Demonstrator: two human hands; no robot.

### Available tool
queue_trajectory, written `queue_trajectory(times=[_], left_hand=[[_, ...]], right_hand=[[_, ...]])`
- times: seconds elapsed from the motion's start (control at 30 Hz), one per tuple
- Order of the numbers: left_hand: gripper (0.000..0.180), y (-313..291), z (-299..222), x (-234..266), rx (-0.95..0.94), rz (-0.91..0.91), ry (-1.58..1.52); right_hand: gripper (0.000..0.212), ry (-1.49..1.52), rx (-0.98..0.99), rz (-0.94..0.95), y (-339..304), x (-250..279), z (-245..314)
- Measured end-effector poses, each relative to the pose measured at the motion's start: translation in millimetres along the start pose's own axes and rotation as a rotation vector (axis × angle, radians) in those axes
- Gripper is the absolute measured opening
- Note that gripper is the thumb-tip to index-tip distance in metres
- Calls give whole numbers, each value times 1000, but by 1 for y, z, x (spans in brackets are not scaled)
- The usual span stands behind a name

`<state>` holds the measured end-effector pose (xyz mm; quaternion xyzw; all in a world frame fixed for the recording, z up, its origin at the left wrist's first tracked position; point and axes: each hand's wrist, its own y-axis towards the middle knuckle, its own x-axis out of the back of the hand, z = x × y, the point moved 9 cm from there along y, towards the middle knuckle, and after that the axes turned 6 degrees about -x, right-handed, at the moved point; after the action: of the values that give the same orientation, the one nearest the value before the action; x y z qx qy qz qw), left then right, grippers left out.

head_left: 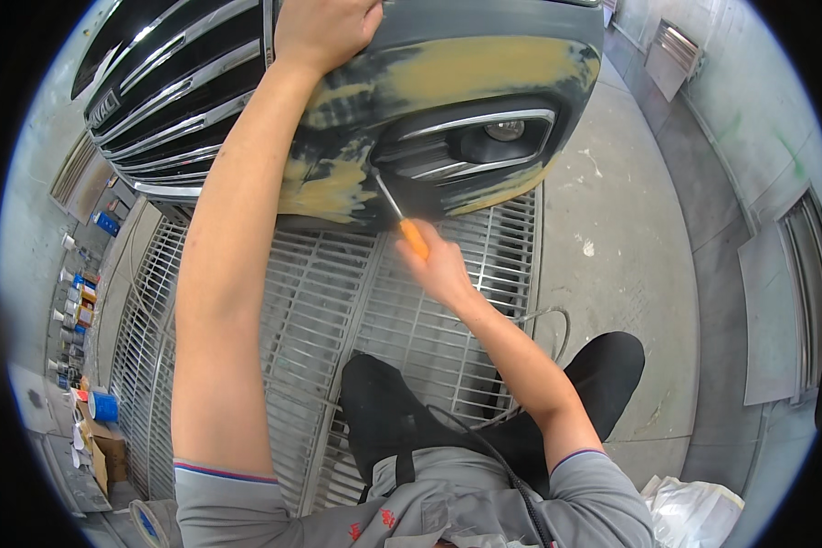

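Note:
My right hand [440, 267] is closed around the orange handle of a screwdriver [413, 236]. Its metal shaft slants up and left, and the tip meets the car's front bumper [338, 187] at the inner corner of the fog light surround [402, 157]. The bumper is dark grey with sanded, yellowish filler patches. Up at the top edge of the view, my left hand [324, 35] rests against the bumper beside the grille. Its thumb is bent, while the other fingers are cut off or hidden, so their grip cannot be made out.
A chrome-barred grille [178, 82] fills the upper left. Below the car lies a metal floor grating [310, 274], with a dark hose [562, 333] across it. Cans and bottles [78, 310] line the left wall near a cardboard box [105, 447]. White plastic sheeting [694, 511] lies at lower right.

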<state>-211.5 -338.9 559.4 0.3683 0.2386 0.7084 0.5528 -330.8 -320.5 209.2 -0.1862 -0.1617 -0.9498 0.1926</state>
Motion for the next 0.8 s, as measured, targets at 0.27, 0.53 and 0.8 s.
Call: queue_trajectory(times=[0.27,0.53,0.8], left_hand=[[45,-2,1,-1,6,5,0],[44,-2,1,-1,2,12,11],[45,-1,0,0,7,23,12]], right_hand=[[49,46,-5,-5,1,-3,18],[50,25,15,-109,6,12,21],[50,52,-82,-177,13,23,22]])
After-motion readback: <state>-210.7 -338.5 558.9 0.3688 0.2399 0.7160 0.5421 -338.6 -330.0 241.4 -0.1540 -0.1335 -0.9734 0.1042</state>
